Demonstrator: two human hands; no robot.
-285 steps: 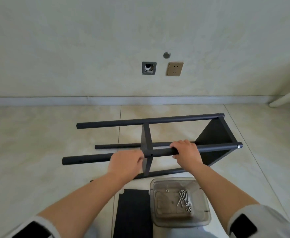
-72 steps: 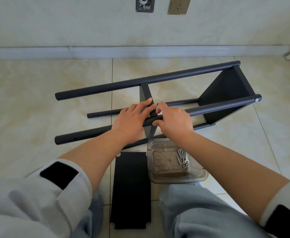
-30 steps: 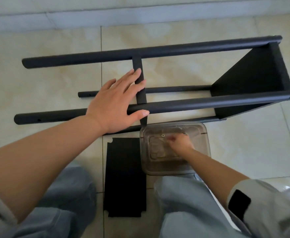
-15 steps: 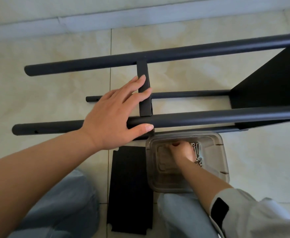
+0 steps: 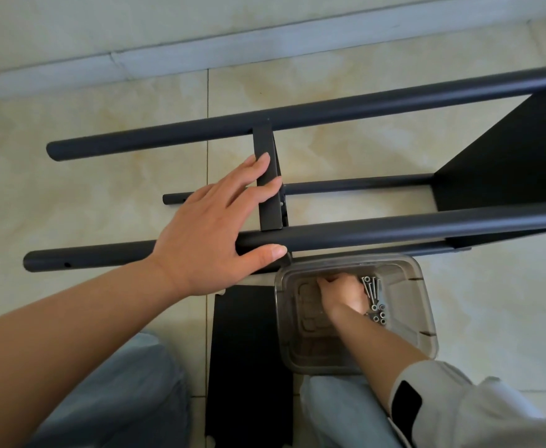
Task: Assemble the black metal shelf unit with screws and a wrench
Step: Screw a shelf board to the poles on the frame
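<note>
Beige tiled floor (image 5: 71, 195), as I see it from the head camera. Lying on it: the black shelf frame (image 5: 378, 232) on its side; a loose black panel (image 5: 245, 367) nearer me; just beside that panel, a clear plastic tub (image 5: 423, 321) containing screws (image 5: 375, 297).

The left hand (image 5: 207, 234) lies at the frame's centre with fingers straight and spread and thumb stretched rightward, its bare forearm running to the lower left, while the right hand (image 5: 342, 294), lower right of centre, points upward with fingers curled under, sleeve at the forearm.
</note>
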